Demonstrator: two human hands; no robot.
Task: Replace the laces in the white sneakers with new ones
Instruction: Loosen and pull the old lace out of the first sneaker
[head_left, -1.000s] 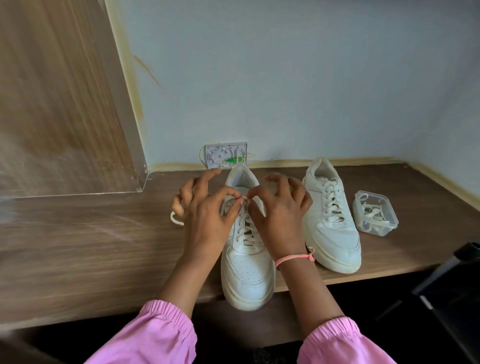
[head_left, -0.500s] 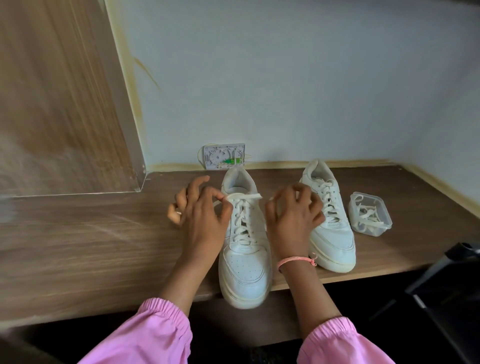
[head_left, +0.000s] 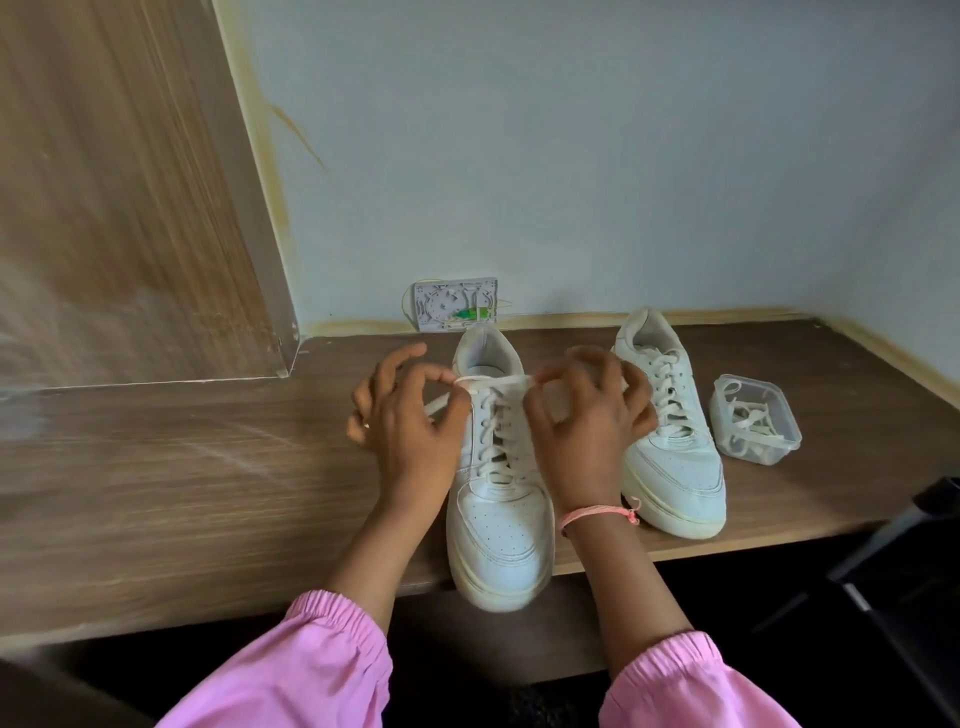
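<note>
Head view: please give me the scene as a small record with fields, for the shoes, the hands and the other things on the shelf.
surface: wooden shelf
near sneaker: laced, toe over the shelf's front edge
far sneaker: laced, untouched, to the right
left hand: pinches the lace at the top eyelets
right hand: pinches the same lace's other side
plastic container: open, holds loose laces, right of the far sneaker
wall plate: behind the near sneaker
</note>
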